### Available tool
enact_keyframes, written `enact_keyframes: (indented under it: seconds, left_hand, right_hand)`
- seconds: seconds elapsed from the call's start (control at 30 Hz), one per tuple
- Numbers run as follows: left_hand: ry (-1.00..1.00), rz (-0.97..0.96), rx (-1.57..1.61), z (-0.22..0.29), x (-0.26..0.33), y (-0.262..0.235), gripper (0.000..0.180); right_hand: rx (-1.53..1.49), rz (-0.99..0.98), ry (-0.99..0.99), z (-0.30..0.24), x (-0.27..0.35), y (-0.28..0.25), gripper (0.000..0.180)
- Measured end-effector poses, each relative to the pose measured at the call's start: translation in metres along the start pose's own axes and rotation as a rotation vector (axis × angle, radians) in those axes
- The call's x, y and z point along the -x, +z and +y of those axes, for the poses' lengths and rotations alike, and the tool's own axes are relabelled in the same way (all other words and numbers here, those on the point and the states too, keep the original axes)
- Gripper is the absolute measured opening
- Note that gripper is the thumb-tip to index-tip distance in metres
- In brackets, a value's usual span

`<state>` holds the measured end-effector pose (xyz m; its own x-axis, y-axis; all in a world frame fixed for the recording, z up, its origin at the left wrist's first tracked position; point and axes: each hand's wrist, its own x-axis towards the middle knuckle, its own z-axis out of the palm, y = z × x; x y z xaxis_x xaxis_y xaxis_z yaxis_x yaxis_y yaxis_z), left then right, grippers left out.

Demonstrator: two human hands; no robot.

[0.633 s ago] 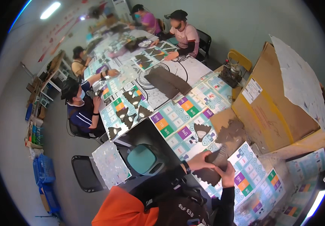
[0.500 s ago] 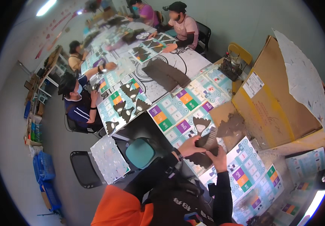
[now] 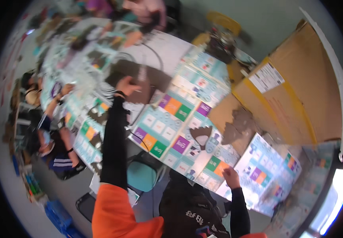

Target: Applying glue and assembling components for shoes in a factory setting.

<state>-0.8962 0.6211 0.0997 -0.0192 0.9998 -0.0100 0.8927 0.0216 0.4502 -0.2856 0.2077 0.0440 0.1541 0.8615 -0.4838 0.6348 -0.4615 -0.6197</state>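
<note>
Table (image 3: pixel 173 43): long, white-topped, its near part covered with printed boards; it stretches far off to the left of the cardboard box (image 3: pixel 294 91).
Right hand (image 3: pixel 232 178): nearer than the box and left of it, by the edge of a tilted printed board (image 3: pixel 264 160); fingers curled narrow, and whether they pinch anything cannot be told.
Teal stool (image 3: pixel 141 176): nearer than the box, well to its left, close beside the table edge.
Printed boards (image 3: pixel 165 125): left of the box, white and pale blue with purple, orange and green blocks.
Dark cutout (image 3: pixel 200 131): flat on those boards, left of the box; scalloped along one edge, a white oval in its middle.
Ragged dark sheet (image 3: pixel 241 127): just left of the box, on flat brown cardboard (image 3: pixel 220 115).
Left hand (image 3: pixel 128 87): extended well left of the box; fingers partly bent at a dark piece (image 3: pixel 143 94) with a pale, comb-like strip beside it; blur hides whether they grip it.
Dark sheets (image 3: pixel 162 82): left of the box, under and beside that hand.
Small machine (image 3: pixel 220 47): beyond the box's left edge, near a yellow chair (image 3: pixel 225 23).
Co-workers: one in a pink top (image 3: pixel 149 10), another in a striped dark blue top (image 3: pixel 62 163), both blurred, well left of the box.
</note>
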Motion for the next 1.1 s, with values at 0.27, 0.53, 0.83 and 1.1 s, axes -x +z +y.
enact_keyframes:
  seconds: [0.27,0.53,0.83,1.1]
  left_hand:
    - [-0.174,-0.04,-0.258,-0.149,-0.111,0.017,0.078]
    - [0.319,0.285,-0.183,0.079,0.068,0.161,0.039]
    - [0.232,-0.245,-0.134,0.255,0.192,0.255,0.064]
    - [0.229,-0.484,0.2,0.253,0.195,0.227,0.023]
  right_hand:
    - [-0.015,0.419,0.096,-0.069,-0.115,0.042,0.036]
    - [0.269,0.676,0.254,-0.028,-0.181,-0.008,0.076]
    - [0.184,0.639,0.331,-0.014,-0.193,-0.01,0.064]
    - [-0.776,0.609,0.02,-0.03,-0.201,-0.039,0.035]
